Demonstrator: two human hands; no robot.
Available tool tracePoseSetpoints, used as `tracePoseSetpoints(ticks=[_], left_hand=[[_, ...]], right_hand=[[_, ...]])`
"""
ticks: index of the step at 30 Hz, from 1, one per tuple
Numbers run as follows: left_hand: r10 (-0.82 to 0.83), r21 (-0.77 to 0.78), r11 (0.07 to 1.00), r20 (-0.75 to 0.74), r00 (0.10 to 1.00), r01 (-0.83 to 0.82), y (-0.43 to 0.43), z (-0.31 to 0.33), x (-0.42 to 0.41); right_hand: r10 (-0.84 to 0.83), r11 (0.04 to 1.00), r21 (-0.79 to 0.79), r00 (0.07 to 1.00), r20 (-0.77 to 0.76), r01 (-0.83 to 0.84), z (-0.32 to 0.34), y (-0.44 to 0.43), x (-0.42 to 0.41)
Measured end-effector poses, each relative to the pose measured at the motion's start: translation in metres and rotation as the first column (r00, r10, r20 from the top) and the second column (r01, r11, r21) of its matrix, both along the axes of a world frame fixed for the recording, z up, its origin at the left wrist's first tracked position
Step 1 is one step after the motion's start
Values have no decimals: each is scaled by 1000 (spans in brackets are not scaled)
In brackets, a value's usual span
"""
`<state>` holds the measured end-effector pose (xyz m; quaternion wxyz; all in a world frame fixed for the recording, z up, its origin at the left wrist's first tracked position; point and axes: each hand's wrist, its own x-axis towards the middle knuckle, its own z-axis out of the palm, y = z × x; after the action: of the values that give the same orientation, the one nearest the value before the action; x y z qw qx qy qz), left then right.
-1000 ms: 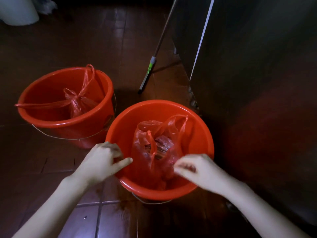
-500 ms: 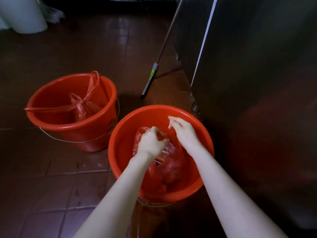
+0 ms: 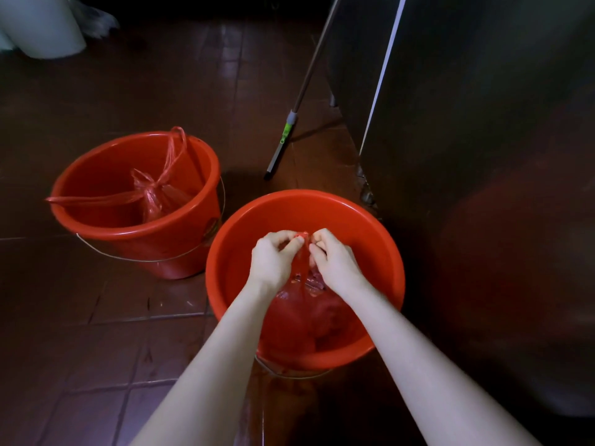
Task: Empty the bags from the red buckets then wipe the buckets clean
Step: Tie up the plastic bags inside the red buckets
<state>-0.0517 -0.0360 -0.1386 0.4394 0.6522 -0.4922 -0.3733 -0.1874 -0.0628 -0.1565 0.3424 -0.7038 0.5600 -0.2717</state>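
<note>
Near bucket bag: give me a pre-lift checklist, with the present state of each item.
1. Both hands on the bag: ok. The left hand and right hand pinch the gathered top of the red bag.
2. Bag mouth tied shut: cannot tell; fingers hide it.
3. Bag free of the near bucket: not ok; its body sits inside.
4. Space above the bucket open for the lift: ok.
5. Mop handle out of the way: ok; it leans beyond the bucket.
6. Far bucket emptied: not ok; a knotted bag lies in it.
</note>
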Motion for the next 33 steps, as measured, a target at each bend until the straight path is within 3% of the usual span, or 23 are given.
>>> tracePoseSetpoints(ticks=[5,9,12,15,18,20,24,29,33], left_hand=[[-33,37,999,9,999,33,-3,-4,-2],[104,111,990,-212,972,-82,-2,-6,2],[104,202,978,-300,948,-43,-3,-7,1],[115,299,954,-321,940,-14,-4,-5,1],[176,424,905,-475,862,48,-4,-2,-3],[158,399,914,-520,839,75,-4,-2,-3],[38,251,962,-500,865,103,2,-2,-2],[76,326,944,-389,918,59,-3,-1,-10],[-69,311,942,-186,980,125,-3,2,-9]], right_hand=[[14,1000,24,1000,25,-15,0,-1,5],[29,997,66,992,121,-37,5,-1,4],[23,994,97,982,188,-42,6,1,2],[-4,1000,21,981,195,0,5,4,2],[-45,998,-43,979,199,54,5,5,3],[-43,997,-62,984,170,55,6,5,3],[-41,997,-52,992,123,48,6,5,5],[-143,988,-39,984,106,148,6,-5,11],[-220,975,39,968,123,217,7,-12,10]])
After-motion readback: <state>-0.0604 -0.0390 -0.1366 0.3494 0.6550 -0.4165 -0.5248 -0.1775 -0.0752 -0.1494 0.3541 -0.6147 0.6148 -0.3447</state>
